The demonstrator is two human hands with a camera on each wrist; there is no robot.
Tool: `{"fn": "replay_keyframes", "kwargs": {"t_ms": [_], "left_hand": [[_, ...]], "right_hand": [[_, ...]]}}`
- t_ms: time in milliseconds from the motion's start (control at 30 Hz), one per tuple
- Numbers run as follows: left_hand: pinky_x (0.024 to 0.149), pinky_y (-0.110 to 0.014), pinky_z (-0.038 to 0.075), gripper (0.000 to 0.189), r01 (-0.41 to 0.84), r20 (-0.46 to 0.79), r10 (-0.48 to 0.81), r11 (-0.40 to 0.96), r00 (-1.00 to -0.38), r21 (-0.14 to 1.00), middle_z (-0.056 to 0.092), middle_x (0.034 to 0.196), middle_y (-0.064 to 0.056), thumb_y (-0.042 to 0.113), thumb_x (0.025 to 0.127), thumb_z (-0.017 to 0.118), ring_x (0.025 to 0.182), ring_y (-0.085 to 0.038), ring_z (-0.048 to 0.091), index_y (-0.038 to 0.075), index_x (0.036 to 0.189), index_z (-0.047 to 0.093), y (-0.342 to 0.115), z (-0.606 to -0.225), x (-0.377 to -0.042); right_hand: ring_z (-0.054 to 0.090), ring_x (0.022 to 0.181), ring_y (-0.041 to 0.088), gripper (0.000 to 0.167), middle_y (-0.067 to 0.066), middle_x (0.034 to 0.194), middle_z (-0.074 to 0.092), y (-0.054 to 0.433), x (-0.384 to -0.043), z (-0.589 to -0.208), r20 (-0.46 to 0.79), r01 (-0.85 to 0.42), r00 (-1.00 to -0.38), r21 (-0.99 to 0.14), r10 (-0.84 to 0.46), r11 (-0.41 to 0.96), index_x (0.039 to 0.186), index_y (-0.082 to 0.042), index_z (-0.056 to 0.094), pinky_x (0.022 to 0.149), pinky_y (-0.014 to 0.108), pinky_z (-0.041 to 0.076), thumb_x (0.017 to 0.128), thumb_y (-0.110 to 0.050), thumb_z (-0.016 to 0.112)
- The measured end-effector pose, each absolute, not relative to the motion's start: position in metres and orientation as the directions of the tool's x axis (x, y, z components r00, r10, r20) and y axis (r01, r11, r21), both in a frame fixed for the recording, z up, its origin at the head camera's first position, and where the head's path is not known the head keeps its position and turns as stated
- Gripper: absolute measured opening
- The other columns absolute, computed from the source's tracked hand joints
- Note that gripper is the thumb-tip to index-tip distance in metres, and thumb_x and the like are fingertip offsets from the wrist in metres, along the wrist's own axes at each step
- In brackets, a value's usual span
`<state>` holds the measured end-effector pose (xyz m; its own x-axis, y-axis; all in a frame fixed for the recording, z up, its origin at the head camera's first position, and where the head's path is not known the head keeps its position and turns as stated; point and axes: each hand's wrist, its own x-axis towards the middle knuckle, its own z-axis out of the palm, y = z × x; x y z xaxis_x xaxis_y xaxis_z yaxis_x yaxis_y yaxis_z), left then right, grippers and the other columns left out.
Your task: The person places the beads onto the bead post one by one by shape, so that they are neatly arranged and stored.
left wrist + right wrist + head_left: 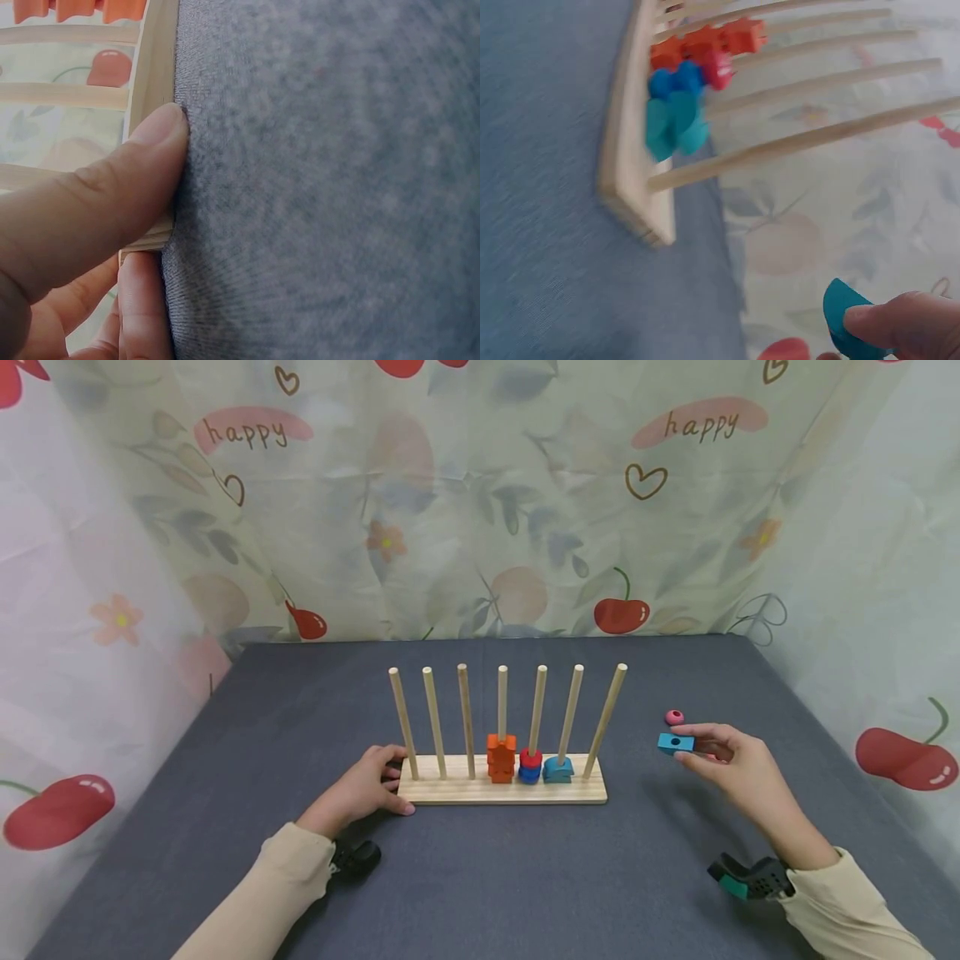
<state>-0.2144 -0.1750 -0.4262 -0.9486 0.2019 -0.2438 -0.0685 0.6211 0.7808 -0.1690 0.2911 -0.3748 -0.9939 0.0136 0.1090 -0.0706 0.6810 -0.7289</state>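
My left hand point(363, 783) grips the left end of a wooden peg board point(480, 792), thumb along its front edge and fingers round the end. Several upright pegs stand on the board. Orange notched blocks point(501, 760) are stacked on the middle peg. Beside them sit blue beads point(529, 773) under a red bead point(531, 758), then teal half-round blocks point(558, 770) on another peg. Off to the right, my right hand point(738, 768) pinches a blue half-round block point(676, 743) with a hole, between thumb and fingers. The right wrist view shows the block's curved side point(847, 319).
A pink bead point(674, 717) lies just behind the held block. Something pinkish-red point(714, 758) shows partly beneath the right hand. Dark grey cloth point(480, 877) covers the table, and a printed curtain point(450, 527) hangs at the back and sides.
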Motion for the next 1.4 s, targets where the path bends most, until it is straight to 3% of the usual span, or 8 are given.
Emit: {"fn": "replay_keyframes", "kwargs": {"t_ms": [200, 367, 533, 767, 967, 1233, 1400], "left_hand": [[0.098, -0.038, 0.051, 0.082, -0.063, -0.239, 0.207, 0.617, -0.949, 0.785, 0.039, 0.129, -0.018, 0.0, 0.064, 0.088, 0.118, -0.031, 0.049, 0.001, 0.136, 0.048, -0.175, -0.426, -0.214], [0.098, -0.039, 0.051, 0.082, -0.061, -0.236, 0.206, 0.618, -0.95, 0.784, 0.039, 0.129, -0.018, 0.0, 0.064, 0.088, 0.118, -0.031, 0.049, 0.001, 0.136, 0.048, -0.174, -0.427, -0.214], [0.098, -0.039, 0.051, 0.082, -0.062, -0.237, 0.205, 0.619, -0.95, 0.783, 0.039, 0.129, -0.018, 0.0, 0.064, 0.088, 0.118, -0.031, 0.049, 0.001, 0.136, 0.048, -0.174, -0.427, -0.214], [0.099, -0.039, 0.05, 0.081, -0.067, -0.242, 0.202, 0.621, -0.949, 0.781, 0.039, 0.128, -0.017, 0.0, 0.064, 0.088, 0.118, -0.03, 0.049, 0.001, 0.135, 0.048, -0.174, -0.425, -0.214], [0.099, -0.039, 0.05, 0.082, -0.059, -0.238, 0.207, 0.625, -0.949, 0.779, 0.04, 0.128, -0.017, 0.001, 0.064, 0.088, 0.117, -0.031, 0.049, 0.002, 0.135, 0.048, -0.175, -0.426, -0.215], [0.098, -0.039, 0.05, 0.081, -0.057, -0.234, 0.209, 0.618, -0.949, 0.784, 0.039, 0.129, -0.017, 0.001, 0.065, 0.088, 0.117, -0.03, 0.049, 0.002, 0.135, 0.048, -0.176, -0.429, -0.216], [0.098, -0.039, 0.051, 0.081, -0.061, -0.237, 0.207, 0.616, -0.949, 0.785, 0.039, 0.129, -0.017, 0.0, 0.065, 0.088, 0.118, -0.031, 0.049, 0.002, 0.136, 0.048, -0.176, -0.429, -0.215]], "right_hand": [[0.059, 0.098, -0.011, 0.038, -0.005, 0.119, 0.059, 0.279, -0.173, -0.367, 0.19, -0.177, -0.981, -0.829, -0.031, 0.531, 0.121, -0.007, 0.058, 0.077, 0.012, 0.053, 0.09, -0.025, 0.07], [0.062, 0.094, -0.008, 0.034, -0.013, 0.106, 0.058, 0.268, -0.176, -0.364, 0.245, -0.239, -0.968, -0.854, -0.047, 0.463, 0.113, -0.005, 0.051, 0.072, 0.015, 0.054, 0.088, -0.014, 0.072], [0.063, 0.092, -0.007, 0.031, -0.016, 0.103, 0.061, 0.261, -0.178, -0.362, 0.231, -0.239, -0.97, -0.869, -0.072, 0.434, 0.109, -0.004, 0.054, 0.072, 0.016, 0.055, 0.087, -0.013, 0.073], [0.063, 0.094, -0.005, 0.037, -0.015, 0.107, 0.062, 0.252, -0.179, -0.352, 0.202, -0.209, -0.977, -0.857, -0.066, 0.472, 0.117, -0.004, 0.06, 0.075, 0.016, 0.054, 0.087, -0.022, 0.073], [0.064, 0.097, -0.004, 0.037, -0.015, 0.112, 0.063, 0.248, -0.179, -0.343, 0.187, -0.195, -0.981, -0.896, -0.058, 0.399, 0.122, -0.011, 0.062, 0.079, 0.015, 0.054, 0.089, -0.025, 0.07], [0.069, 0.094, 0.007, 0.04, -0.003, 0.112, 0.066, 0.233, -0.181, -0.326, 0.182, -0.204, -0.975, -0.96, -0.126, 0.191, 0.127, -0.004, 0.059, 0.081, 0.024, 0.057, 0.091, -0.017, 0.068], [0.063, 0.102, 0.005, 0.035, -0.006, 0.118, 0.062, 0.224, -0.182, -0.316, 0.277, -0.292, -0.955, -0.939, -0.105, 0.183, 0.123, -0.007, 0.061, 0.081, 0.018, 0.056, 0.089, -0.01, 0.069]]}}
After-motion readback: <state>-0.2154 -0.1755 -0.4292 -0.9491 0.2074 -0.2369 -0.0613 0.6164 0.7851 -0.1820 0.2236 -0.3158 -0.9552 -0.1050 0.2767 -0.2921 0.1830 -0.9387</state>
